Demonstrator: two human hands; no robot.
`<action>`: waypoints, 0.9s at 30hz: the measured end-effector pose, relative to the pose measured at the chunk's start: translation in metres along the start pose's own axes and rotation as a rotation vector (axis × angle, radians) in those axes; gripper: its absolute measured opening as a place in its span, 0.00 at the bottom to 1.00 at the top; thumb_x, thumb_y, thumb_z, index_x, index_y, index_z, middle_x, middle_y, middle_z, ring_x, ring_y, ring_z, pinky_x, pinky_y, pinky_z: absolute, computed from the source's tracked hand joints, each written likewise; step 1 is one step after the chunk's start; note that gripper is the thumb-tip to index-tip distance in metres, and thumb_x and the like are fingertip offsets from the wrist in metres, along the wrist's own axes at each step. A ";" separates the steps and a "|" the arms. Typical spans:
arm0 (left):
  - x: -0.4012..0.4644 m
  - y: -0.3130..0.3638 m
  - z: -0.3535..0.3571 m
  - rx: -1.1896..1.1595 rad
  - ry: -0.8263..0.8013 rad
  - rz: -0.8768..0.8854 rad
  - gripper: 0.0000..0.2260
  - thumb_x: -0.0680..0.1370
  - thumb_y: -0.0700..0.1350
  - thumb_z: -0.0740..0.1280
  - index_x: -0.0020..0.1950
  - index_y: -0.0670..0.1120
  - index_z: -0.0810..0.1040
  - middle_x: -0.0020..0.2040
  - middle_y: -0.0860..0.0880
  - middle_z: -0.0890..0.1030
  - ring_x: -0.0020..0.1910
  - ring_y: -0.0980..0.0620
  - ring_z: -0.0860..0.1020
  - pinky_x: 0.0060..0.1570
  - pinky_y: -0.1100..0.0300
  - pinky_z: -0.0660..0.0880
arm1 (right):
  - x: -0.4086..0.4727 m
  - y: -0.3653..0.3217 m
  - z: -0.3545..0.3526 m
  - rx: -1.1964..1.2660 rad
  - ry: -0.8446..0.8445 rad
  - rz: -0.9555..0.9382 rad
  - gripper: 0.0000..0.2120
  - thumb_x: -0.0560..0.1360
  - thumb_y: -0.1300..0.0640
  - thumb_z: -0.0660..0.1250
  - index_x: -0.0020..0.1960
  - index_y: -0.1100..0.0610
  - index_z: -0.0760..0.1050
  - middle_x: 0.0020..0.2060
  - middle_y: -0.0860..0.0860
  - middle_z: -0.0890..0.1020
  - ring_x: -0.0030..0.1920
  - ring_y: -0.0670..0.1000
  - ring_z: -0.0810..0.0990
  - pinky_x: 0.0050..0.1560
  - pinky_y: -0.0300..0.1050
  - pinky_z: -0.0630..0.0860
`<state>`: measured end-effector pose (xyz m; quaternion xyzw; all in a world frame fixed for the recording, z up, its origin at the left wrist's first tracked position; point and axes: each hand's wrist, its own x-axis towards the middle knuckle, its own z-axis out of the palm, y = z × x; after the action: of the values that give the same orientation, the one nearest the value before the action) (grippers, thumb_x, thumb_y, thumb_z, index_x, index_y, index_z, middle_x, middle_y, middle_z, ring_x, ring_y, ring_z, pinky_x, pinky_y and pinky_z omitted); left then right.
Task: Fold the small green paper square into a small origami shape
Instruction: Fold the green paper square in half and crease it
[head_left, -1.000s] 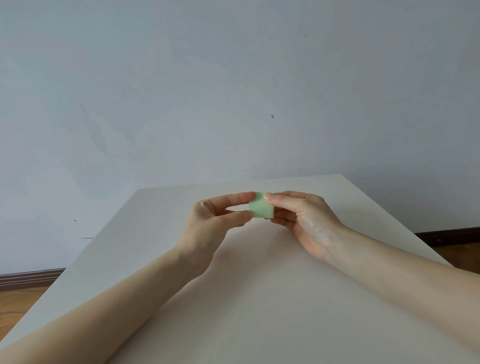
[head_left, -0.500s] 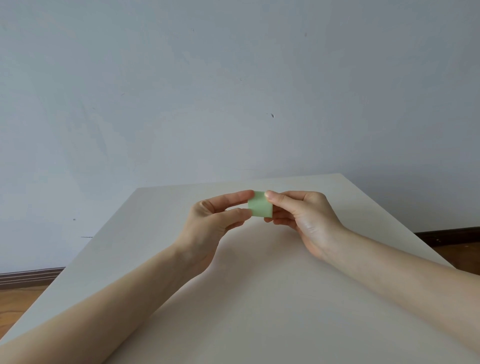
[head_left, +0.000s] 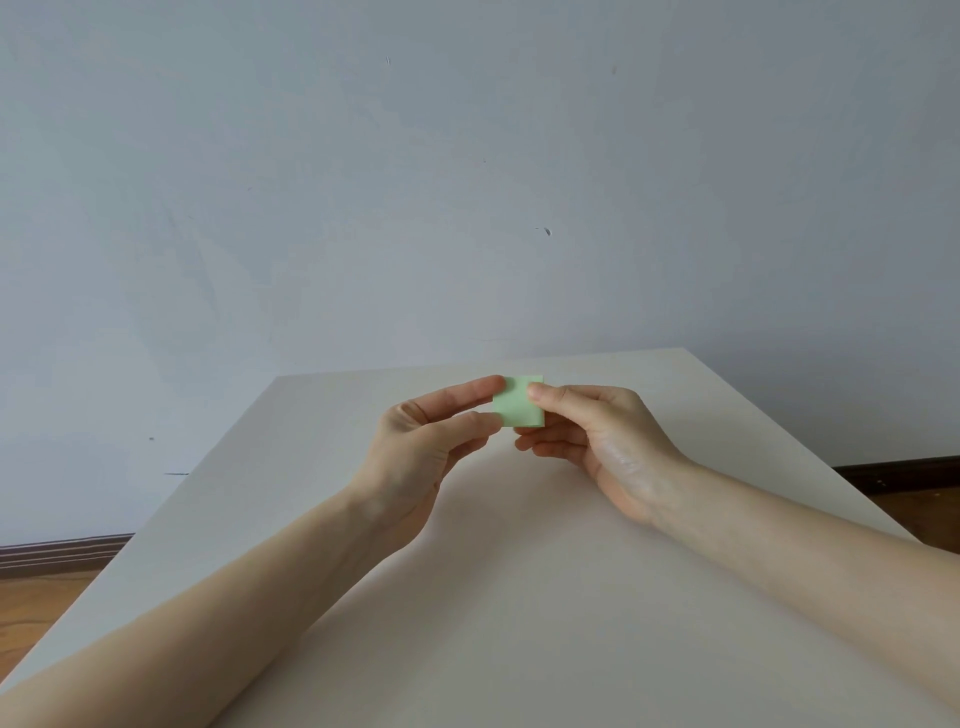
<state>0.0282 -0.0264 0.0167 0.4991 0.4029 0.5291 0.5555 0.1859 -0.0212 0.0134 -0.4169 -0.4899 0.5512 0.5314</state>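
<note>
**Green paper square raised slightly in a two-handed pinch**

Since the earlier frame the green paper square (head_left: 519, 406) has tipped up a little, showing more of its face. The left hand (head_left: 415, 457) pinches its left edge between thumb and forefinger; the right hand (head_left: 605, 441) pinches its upper right corner, the other fingers curled beneath. The paper is held above the tabletop (head_left: 519, 597), nearer the far edge, before a pale wall (head_left: 467, 182).

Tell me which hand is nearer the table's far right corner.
Right. The right hand pinches the green paper on the side toward that corner of the table; the left hand pinches its opposite edge.
</note>
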 end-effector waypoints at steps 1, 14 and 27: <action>0.000 0.000 0.000 0.000 0.002 -0.003 0.13 0.72 0.31 0.67 0.44 0.48 0.84 0.41 0.53 0.85 0.37 0.60 0.79 0.42 0.70 0.75 | 0.000 0.000 -0.001 -0.010 -0.001 -0.008 0.09 0.74 0.59 0.67 0.43 0.66 0.80 0.34 0.56 0.82 0.33 0.52 0.82 0.38 0.38 0.78; 0.000 -0.002 0.000 -0.046 0.003 -0.063 0.13 0.72 0.30 0.66 0.47 0.46 0.83 0.41 0.52 0.85 0.36 0.61 0.80 0.40 0.71 0.76 | -0.001 0.000 -0.002 -0.150 0.063 -0.097 0.06 0.72 0.62 0.70 0.38 0.63 0.80 0.25 0.52 0.81 0.24 0.49 0.79 0.27 0.35 0.73; 0.002 -0.001 0.000 -0.117 0.012 -0.155 0.12 0.72 0.31 0.66 0.47 0.46 0.83 0.35 0.52 0.83 0.33 0.61 0.79 0.37 0.72 0.76 | -0.001 0.001 -0.001 -0.070 0.112 -0.143 0.07 0.68 0.63 0.74 0.43 0.64 0.78 0.26 0.55 0.81 0.23 0.51 0.78 0.26 0.37 0.74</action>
<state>0.0290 -0.0248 0.0155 0.4300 0.4122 0.5103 0.6203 0.1865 -0.0217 0.0125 -0.4294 -0.5070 0.4703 0.5809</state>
